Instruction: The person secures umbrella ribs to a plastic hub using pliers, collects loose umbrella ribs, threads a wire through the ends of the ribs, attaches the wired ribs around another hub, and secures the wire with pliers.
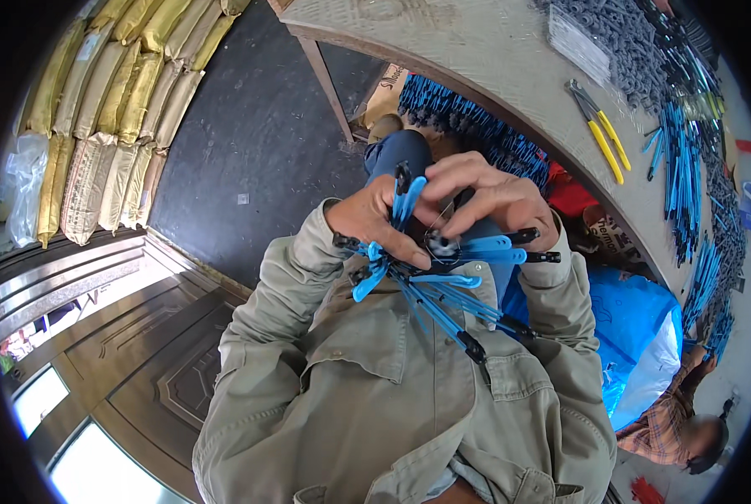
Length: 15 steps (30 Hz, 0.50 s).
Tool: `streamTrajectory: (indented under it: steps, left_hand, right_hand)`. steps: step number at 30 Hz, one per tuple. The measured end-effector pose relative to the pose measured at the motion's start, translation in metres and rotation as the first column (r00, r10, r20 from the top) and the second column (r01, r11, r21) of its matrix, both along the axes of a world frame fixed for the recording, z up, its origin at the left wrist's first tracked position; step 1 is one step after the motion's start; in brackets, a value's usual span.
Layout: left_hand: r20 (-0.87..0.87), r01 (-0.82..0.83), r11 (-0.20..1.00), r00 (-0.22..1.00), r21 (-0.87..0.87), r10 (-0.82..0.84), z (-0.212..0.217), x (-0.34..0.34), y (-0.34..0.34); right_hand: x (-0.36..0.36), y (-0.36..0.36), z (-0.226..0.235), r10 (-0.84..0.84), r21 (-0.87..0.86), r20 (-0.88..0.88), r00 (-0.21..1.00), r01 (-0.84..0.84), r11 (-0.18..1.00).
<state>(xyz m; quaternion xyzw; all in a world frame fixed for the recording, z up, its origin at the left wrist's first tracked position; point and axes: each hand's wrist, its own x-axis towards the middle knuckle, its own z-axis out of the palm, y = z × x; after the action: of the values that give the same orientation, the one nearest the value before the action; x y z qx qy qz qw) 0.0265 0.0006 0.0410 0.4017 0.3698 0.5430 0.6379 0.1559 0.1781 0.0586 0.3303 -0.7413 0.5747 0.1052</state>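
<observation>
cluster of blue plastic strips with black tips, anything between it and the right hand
Nothing visible: the bare left hand holds the cluster of blue plastic strips with black tips, and the bare right hand is at its dark round centre.

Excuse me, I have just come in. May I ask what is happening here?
A person in a khaki jacket holds a cluster of blue-and-black rods in front of the chest. The left hand grips it near the dark round hub, while the right hand's fingers are at the hub; exactly what they pinch is unclear. Yellow-handled pliers lie on the table, near more blue rods.
</observation>
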Motion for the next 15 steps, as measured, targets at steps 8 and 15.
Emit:
streamTrajectory:
  steps: [8,15]
  left_hand:
    - [-0.154,-0.071,0.959,0.981,0.273,0.116,-0.012,-0.002,-0.001]
    - [-0.253,-0.137,0.972,0.950,0.190,0.183,-0.001,0.016,-0.007]
  right_hand:
    - [0.046,-0.053,-0.025,-0.191,-0.582,0.632,0.751,0.623,0.522]
    - [0.054,-0.078,-0.031,-0.503,-0.393,0.487,0.714,0.694,0.603]
